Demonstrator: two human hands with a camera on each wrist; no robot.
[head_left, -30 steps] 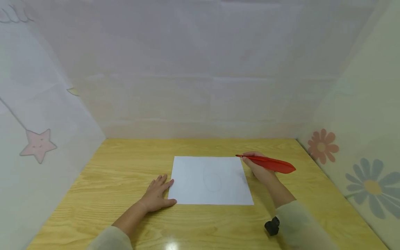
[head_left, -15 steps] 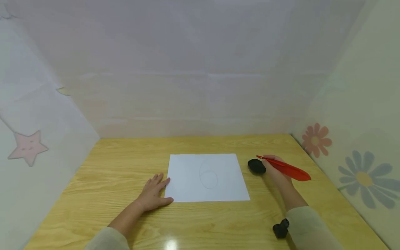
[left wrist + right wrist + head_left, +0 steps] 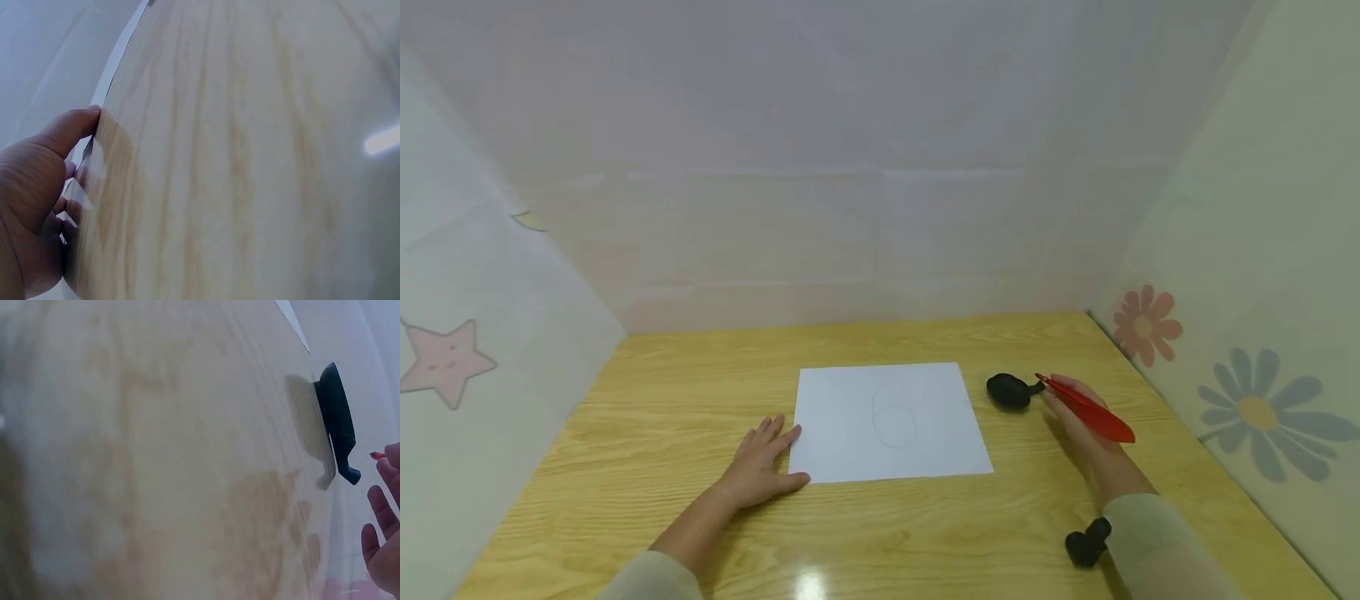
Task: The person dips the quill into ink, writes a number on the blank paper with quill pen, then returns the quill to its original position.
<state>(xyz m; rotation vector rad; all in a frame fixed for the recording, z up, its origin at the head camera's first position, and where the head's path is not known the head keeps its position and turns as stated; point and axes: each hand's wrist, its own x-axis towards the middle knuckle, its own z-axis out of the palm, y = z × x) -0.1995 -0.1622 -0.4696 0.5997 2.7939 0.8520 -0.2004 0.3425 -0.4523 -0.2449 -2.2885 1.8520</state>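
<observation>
A white sheet of paper [image 3: 842,421] lies on the wooden table, bearing a faint, thin-lined figure 6 [image 3: 893,446]. My left hand [image 3: 762,467] rests with spread fingers at its left side, the index finger and thumb tips on its edge. To the right of the paper, my right hand [image 3: 1081,412] pinches a red feather quill pen [image 3: 1093,414] near its tip, which points left. Just left of those fingertips lies a black oval object [image 3: 1009,392] with a short stem toward the hand. The right wrist view shows the black object [image 3: 339,415] side-on, low and dish-like.
The yellowish wood table [image 3: 880,542] meets a pale cloth wall [image 3: 880,250] at the back. Side cloths carry a pink star [image 3: 448,362] and printed flowers [image 3: 1257,413]. A small black device [image 3: 1087,543] sits at the right sleeve cuff.
The right hand with the quill pen has moved right, away from the paper's top right corner, exposing the black oval object. The left hand stays on the paper's edge while the head view shifts slightly.
</observation>
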